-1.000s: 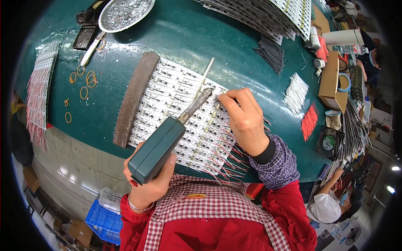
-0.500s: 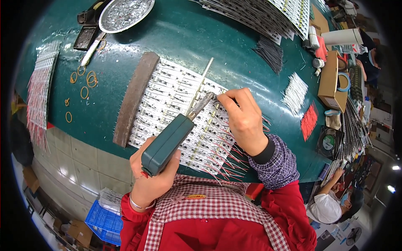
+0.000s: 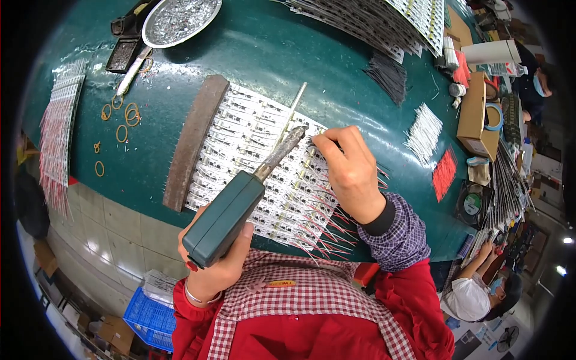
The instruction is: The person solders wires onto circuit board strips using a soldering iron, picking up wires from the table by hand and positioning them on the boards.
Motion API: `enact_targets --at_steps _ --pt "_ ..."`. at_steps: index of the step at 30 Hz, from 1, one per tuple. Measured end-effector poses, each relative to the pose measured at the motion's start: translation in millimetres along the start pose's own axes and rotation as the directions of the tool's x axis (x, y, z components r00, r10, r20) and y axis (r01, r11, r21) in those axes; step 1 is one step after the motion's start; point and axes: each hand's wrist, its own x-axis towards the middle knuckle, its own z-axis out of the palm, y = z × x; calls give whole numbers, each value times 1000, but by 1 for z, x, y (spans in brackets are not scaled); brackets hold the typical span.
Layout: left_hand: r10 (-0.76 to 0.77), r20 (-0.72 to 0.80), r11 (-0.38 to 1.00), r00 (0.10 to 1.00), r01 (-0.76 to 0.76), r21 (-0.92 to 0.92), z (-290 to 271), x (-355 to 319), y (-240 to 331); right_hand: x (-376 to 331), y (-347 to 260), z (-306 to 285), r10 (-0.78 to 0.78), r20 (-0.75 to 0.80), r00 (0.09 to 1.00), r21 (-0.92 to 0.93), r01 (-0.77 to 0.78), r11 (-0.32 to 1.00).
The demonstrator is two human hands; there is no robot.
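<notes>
My left hand point(image 3: 223, 267) is wrapped round the handle of a dark green soldering gun point(image 3: 225, 217). Its worn metal tip reaches over the upper right part of a white circuit board panel point(image 3: 240, 141), which carries rows of small black components. Close by the tip, my right hand point(image 3: 353, 168) pinches at the panel's right edge; what lies between its fingertips is too small to name. Red and dark wires point(image 3: 324, 240) stick out from the panel's lower right edge. A thin pale rod point(image 3: 298, 99) lies across the panel, and a brown metal bar point(image 3: 195, 144) rests along its left side.
Stacked panels point(image 3: 372, 27) stand at the back, beside black wires point(image 3: 387, 78). White wires point(image 3: 424, 133) and red wires point(image 3: 444, 174) lie to the right, near a cardboard box point(image 3: 478, 117). Rubber bands point(image 3: 132, 113), a round pan point(image 3: 148, 36) and a wired panel point(image 3: 63, 120) are left.
The soldering gun's body has drawn back toward the lower left with my left hand, and more of its metal barrel shows. My right hand has hardly moved.
</notes>
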Motion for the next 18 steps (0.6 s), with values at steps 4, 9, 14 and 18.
enact_targets --at_steps 4,9,14,18 --pt "-5 2 1000 1000 5 13 0 -4 -4 -1 -1 2 2 -2 1000 -17 -2 1000" --pt "-17 27 999 999 16 38 -2 -5 -4 -3 -5 -4 -11 -65 998 18 12 1000" --pt "-62 27 998 998 63 -5 -1 -11 -3 -9 -9 1 -21 -89 996 122 32 992" --pt "-17 57 999 998 16 29 -2 -10 -2 -10 -8 3 -28 -61 998 110 34 993"
